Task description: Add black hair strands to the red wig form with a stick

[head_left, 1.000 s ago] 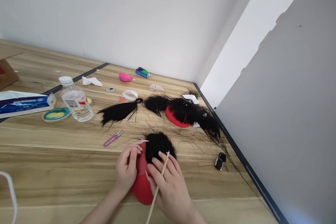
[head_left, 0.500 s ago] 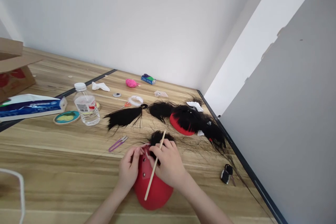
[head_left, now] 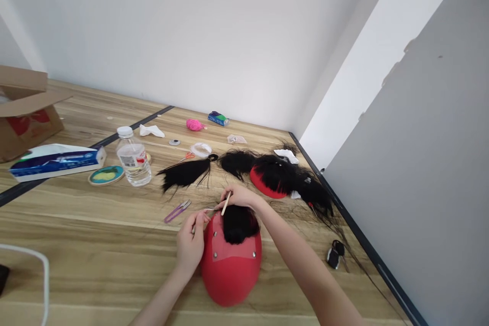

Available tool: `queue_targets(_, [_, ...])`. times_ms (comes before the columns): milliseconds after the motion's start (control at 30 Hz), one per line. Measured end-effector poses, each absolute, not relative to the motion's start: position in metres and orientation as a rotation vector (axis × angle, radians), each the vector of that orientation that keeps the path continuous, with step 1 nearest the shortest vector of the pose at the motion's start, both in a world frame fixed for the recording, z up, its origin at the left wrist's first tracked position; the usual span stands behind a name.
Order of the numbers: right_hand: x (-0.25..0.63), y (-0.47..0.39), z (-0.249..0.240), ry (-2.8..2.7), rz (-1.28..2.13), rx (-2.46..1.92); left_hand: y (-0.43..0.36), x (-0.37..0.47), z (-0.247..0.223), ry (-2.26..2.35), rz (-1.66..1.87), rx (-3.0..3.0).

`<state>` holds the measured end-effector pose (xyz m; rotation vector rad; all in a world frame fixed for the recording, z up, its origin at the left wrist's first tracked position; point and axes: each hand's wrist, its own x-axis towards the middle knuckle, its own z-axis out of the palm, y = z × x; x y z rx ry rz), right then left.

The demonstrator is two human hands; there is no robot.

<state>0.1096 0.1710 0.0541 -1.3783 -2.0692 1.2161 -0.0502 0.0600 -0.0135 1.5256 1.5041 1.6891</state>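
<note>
A red dome-shaped head form (head_left: 231,282) lies on the wooden table in front of me. Pinned to its top is a sheet of translucent netting (head_left: 233,252) bearing a tuft of black hair (head_left: 237,226). My right hand (head_left: 240,195) reaches over the far end of the form and grips a thin wooden stick (head_left: 226,204), now tilted and foreshortened. At the form's upper left edge, my left hand (head_left: 191,242) is closed in a pinch close to the right fingertips. What lies between the left fingers is too small to make out.
Purple thread snips (head_left: 178,211) lie to the left. Beyond are a bundle of black hair (head_left: 187,172), a second red form (head_left: 265,186) under hair, a water bottle (head_left: 133,158), a blue box (head_left: 57,163) and a cardboard box (head_left: 28,127). Keys (head_left: 335,254) rest at right.
My right hand has moved up and away to the form's far edge, uncovering the netting and hair tuft. The stick went with it and looks shorter. My left hand has barely moved.
</note>
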Motion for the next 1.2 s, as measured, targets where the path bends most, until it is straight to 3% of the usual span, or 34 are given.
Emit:
queue_targets(267, [0.180,0.172,0.047,-1.438,1.041,-1.470,0.065,-0.057,-0.013,1.535,1.748,1.549])
queue_targets(500, [0.232,0.109,0.068,-1.042,0.817,-1.247,0.063,-0.059,-0.012,1.495,1.797,1.600])
queue_targets(700, [0.203,0.049,0.061,-1.003,0.899,-0.879,0.051,-0.058,0.004,1.405,1.911,1.762])
queue_targets(1033, [0.145,0.000,0.018,-1.083,0.899,-0.841,0.019,-0.051,0.023,0.835,1.833,2.535])
queue_targets(1200, [0.138,-0.006,0.014,-1.043,0.916,-0.843,0.018,-0.045,0.021,0.774,1.735,2.660])
